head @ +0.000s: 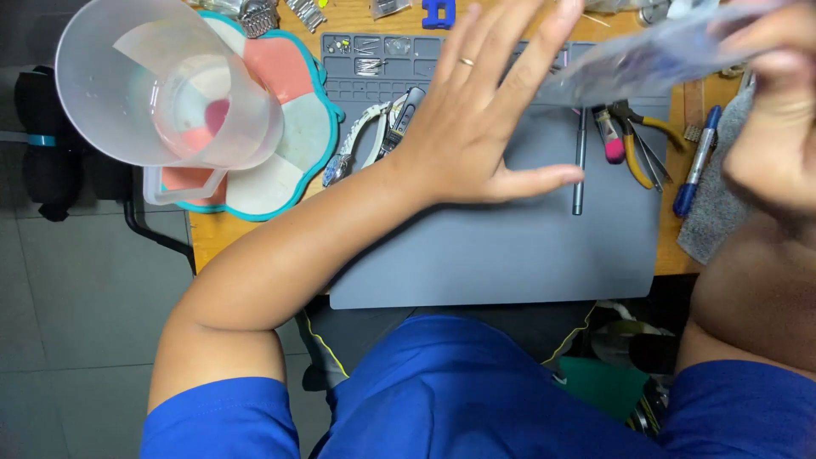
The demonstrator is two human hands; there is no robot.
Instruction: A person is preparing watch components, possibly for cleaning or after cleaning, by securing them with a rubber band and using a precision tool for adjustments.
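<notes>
A wooden table (pixel 204 242) holds a grey mat (pixel 510 255). At the left a clear jug (pixel 144 85) stands over a flower-shaped tray (pixel 297 144). A watch (pixel 357 144) lies just beside the left hand (pixel 476 127), whose fingers are spread flat above the mat. Pliers (pixel 637 144) lie near a blue pen (pixel 697 161). The right hand (pixel 769 110) pinches a clear bag (pixel 646 55), high at the right.

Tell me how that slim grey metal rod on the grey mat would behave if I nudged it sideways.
The slim grey metal rod looks round and lies flat on the smooth grey mat, so it would probably roll. It seems straight and stiff, so unlikely to bend, and likely light.
</notes>
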